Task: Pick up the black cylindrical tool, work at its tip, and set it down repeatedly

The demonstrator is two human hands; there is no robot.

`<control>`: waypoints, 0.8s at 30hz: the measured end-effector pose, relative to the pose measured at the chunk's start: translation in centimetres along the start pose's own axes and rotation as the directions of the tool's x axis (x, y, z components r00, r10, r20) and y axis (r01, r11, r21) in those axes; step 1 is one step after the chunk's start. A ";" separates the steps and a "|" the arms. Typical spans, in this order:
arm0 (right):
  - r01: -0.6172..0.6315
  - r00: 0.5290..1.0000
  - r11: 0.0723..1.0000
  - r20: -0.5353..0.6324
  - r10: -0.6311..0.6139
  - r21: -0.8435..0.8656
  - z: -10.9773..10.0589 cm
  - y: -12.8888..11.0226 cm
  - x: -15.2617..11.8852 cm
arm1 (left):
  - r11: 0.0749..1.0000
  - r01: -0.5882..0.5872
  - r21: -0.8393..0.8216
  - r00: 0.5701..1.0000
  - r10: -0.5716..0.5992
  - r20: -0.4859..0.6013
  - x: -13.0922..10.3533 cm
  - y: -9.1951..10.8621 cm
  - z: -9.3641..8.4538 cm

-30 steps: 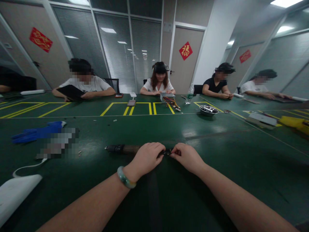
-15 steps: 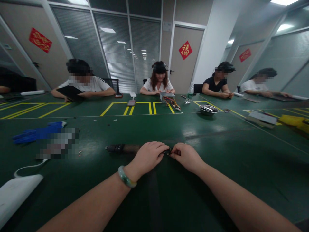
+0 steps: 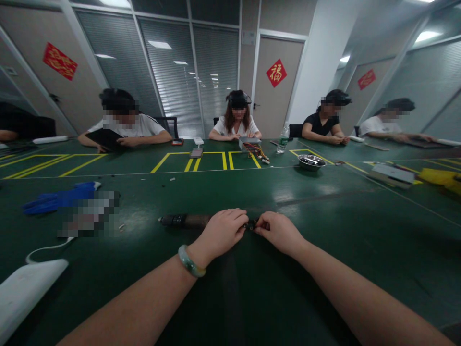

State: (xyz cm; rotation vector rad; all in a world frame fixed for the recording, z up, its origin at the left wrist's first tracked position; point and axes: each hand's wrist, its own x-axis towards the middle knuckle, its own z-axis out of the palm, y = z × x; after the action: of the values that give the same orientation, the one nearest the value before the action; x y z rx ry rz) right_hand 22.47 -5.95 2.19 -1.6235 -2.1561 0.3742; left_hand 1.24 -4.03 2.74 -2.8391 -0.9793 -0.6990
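A dark cylindrical tool (image 3: 185, 221) with a narrow metal tip at its left end lies across the green table (image 3: 173, 288). My left hand (image 3: 225, 230), below a green bangle (image 3: 190, 262) on the wrist, is wrapped over the tool's right part. Just to the right, my right hand (image 3: 277, 232) pinches a small dark piece at the tool's right end. The fingers hide most of that piece, and its exact shape is too small to tell.
Blue gloves (image 3: 61, 198), a blurred-out device with a white cable and a white box (image 3: 32, 293) lie left. Farther off are a metal bowl (image 3: 311, 162), a bottle (image 3: 283, 138) and a grey box with wires (image 3: 250, 142). Several people sit across the table.
The fingertips of my two hands have shifted slightly, and a small gap shows between my left fingers and the dark piece. The tool lies in nearly the same place.
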 end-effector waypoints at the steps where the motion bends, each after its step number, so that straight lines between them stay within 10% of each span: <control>1: -0.003 1.000 1.000 0.001 0.003 0.002 0.0 0.0 0.0 | 1.000 0.007 -0.004 1.000 -0.007 0.009 0.0 0.1 -0.1; 24: 0.048 0.992 0.999 -0.116 -0.046 0.013 0.2 0.1 0.2 | 0.994 0.068 -0.081 0.998 -0.067 0.022 -0.1 -0.4 0.5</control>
State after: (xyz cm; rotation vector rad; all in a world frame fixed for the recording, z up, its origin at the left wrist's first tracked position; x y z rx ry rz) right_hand 22.41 -5.76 2.06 -1.5432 -2.0955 0.2751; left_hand 1.13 -3.72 2.25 -2.9002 -1.0788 -0.7353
